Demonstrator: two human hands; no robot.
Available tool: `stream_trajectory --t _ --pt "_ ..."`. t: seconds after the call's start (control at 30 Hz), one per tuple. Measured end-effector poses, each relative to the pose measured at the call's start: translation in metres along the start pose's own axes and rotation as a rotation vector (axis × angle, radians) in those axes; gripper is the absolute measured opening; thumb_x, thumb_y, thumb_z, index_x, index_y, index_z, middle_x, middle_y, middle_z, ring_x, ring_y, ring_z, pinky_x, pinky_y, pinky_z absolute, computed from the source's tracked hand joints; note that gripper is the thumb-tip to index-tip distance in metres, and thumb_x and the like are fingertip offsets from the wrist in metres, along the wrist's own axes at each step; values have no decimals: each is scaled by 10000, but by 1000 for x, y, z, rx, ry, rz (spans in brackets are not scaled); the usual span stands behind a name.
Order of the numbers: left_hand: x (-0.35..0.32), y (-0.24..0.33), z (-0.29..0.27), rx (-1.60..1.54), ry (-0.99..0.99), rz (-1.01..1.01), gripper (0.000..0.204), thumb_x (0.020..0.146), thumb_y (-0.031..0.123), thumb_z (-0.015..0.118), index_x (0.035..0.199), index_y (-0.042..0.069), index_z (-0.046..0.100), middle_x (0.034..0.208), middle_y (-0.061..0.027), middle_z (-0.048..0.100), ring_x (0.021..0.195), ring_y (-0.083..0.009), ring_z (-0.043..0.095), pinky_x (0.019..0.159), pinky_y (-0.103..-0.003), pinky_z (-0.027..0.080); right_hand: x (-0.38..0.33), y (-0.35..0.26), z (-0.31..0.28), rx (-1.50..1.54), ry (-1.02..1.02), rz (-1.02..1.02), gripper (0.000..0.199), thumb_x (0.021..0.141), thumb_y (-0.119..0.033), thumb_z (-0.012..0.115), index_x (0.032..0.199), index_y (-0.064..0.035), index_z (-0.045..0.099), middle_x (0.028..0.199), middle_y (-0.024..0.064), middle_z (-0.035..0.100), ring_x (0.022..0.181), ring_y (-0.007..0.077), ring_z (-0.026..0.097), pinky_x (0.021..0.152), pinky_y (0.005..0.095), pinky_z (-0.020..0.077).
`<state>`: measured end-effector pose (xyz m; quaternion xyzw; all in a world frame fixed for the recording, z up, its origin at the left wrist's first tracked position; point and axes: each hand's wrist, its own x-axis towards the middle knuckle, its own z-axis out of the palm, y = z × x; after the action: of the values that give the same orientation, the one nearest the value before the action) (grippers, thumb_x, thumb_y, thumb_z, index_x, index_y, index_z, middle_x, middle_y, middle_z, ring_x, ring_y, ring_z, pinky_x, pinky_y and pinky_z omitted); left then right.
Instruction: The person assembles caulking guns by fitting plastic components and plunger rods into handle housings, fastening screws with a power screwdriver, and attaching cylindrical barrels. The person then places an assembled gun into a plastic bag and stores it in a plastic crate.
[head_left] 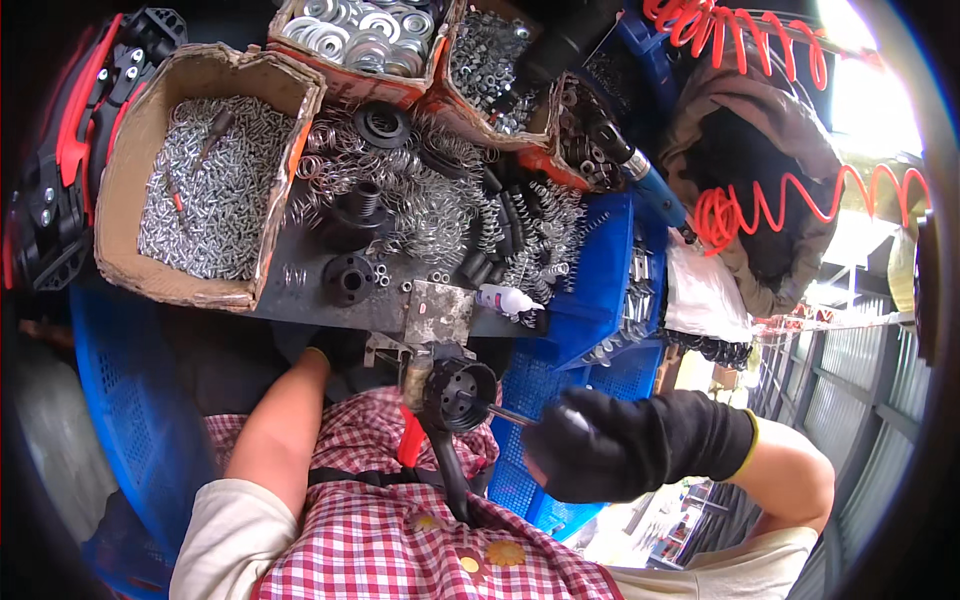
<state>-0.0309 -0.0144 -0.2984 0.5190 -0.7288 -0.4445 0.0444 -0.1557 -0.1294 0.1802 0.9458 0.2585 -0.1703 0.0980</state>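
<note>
The black cup point(458, 385) looks part done: the right grip point(600, 442) holds a rod point(512, 415) at it; hidden left grip, can't tell.

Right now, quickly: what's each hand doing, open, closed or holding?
Left hand: cannot be told; mostly lost in shadow below the bench edge.
Right hand: closed, holding a tool with a thin metal shaft.

Red coiled hose point(714, 222), blue basket point(118, 385)
</note>
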Motion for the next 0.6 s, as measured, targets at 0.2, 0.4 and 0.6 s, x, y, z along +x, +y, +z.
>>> stream_trajectory --t 0.2,0.4,0.6 --pt "-22 5 2 -70 438 15 234 774 185 572 908 18 666 969 -232 670 911 -392 642 812 -494 494 15 4 -23 1423 -295 1247 360 890 -278 620 1190 -82 584 952 104 621 832 287 655 572 395 518" --pt "-10 -10 24 -63 540 48 266 747 186 598 939 12 658 983 -248 661 931 -398 639 820 -488 496 22 8 -27 611 -184 504 499 826 -268 685 1295 -161 556 998 138 638 674 286 655 524 413 509" --pt "-25 -1 8 -120 420 -18 296 769 209 599 976 5 651 1035 -249 660 981 -396 639 861 -484 498 19 12 -31 929 -145 984 473 881 -268 658 1278 -46 528 923 130 661 753 274 670 644 408 535"
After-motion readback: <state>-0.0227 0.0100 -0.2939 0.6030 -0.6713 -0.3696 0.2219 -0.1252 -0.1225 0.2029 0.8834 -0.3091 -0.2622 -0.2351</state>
